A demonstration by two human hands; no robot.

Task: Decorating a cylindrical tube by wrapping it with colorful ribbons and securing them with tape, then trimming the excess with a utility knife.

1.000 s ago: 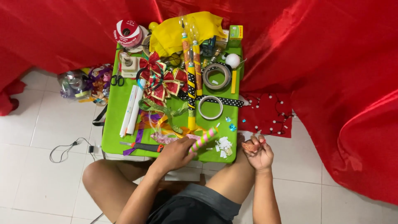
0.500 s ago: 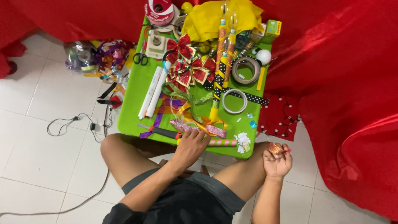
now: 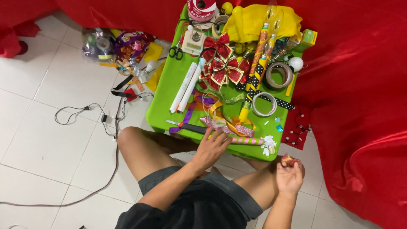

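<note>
Left hand [image 3: 212,146]: lower centre of frame, palm down, fingers spread and loosely extended over the near edge of the table; fingertips touch the striped paper roll [image 3: 248,140]. Nothing is gripped; the hand is open.

Right hand [image 3: 289,174]: lower right, off the table edge above the knee. Thumb and forefinger are pinched shut on a small red-and-gold scrap [image 3: 288,158]; what the scrap is made of cannot be told.

Striped paper roll: pink and green stripes, lying flat along the near edge of the green table [image 3: 163,99], just beside a patch of white paper scraps [image 3: 268,145]. Judged light, hollow and easily crushed; likely to roll under a sideways push. Best taken around the middle of the tube with a gentle wrap, not by the ends.

Red-and-gold scrap: judged very light and pliable; a fingertip pinch suits it.

Nearby on the table:
- craft knife [image 3: 186,125], left of the hand
- two white rolled tubes [image 3: 185,87], centre left
- red-and-gold bows [image 3: 221,68], centre
- tape rings [image 3: 264,104], right
- scissors [image 3: 176,51], upper left
- yellow cloth [image 3: 254,20], top

Floor: white tiles, a cable [image 3: 101,123] at left, red fabric [image 3: 360,106] at right.
</note>
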